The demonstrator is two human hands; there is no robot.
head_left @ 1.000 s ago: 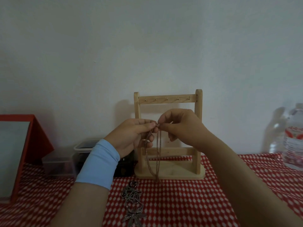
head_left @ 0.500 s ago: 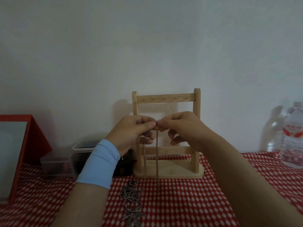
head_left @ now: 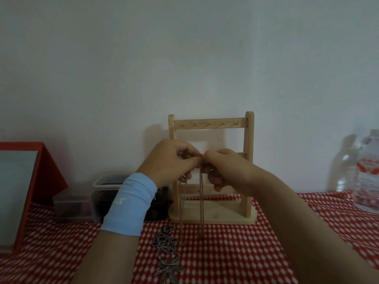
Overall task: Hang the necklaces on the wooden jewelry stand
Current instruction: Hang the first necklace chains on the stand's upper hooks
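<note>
A wooden jewelry stand (head_left: 249, 140) with a row of bare small hooks on its top bar stands against the wall. In front of it, my left hand (head_left: 172, 160) and my right hand (head_left: 223, 169) meet fingertip to fingertip. Both pinch the top of a thin chain necklace (head_left: 201, 201), whose two strands hang down to the tablecloth. A second, silver necklace (head_left: 167, 251) with a leaf-like pendant lies heaped on the cloth below my left wrist.
A red-and-white checked cloth (head_left: 225, 253) covers the table. Clear plastic boxes (head_left: 98, 199) sit left of the stand. A red-framed board (head_left: 24, 181) leans at the far left. A plastic water bottle (head_left: 367, 173) stands at the right edge.
My hands have closed together on the top of the chain. The hanging strands have shifted slightly and hang straighter.
</note>
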